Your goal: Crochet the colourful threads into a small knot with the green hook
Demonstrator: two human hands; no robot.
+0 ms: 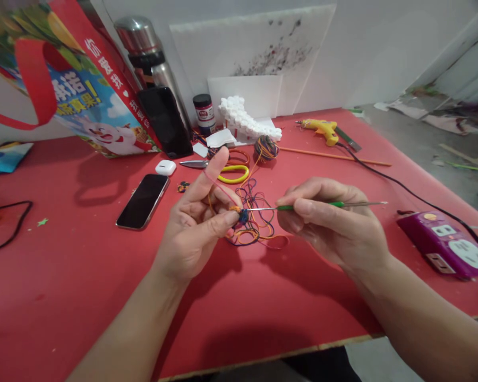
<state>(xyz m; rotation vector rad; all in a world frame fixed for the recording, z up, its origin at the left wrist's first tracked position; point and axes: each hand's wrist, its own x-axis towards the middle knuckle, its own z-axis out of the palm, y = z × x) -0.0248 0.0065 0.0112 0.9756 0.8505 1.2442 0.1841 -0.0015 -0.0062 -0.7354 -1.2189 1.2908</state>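
My left hand (197, 228) pinches a small multicoloured crochet piece (244, 215) between thumb and fingers. Its index finger points up, with a thin strand of yarn running from it down to the piece. In my right hand (330, 217) is a crochet hook (287, 207) with a green grip, held like a pencil. The hook's thin metal tip reaches the crochet piece; whether it passes through a loop is too small to tell. Loose coloured yarn (258, 233) lies in curls on the table below, and a strand leads back to a yarn ball (266, 148).
On the red table (239, 318) lie scissors (235, 174), a phone (143, 201), an earphone case (165, 167) and a yellow glue gun (321, 130). A purple power socket (442, 244) sits right. Behind stand a second phone (165, 122), a steel flask (143, 48) and a gift bag (91, 85).
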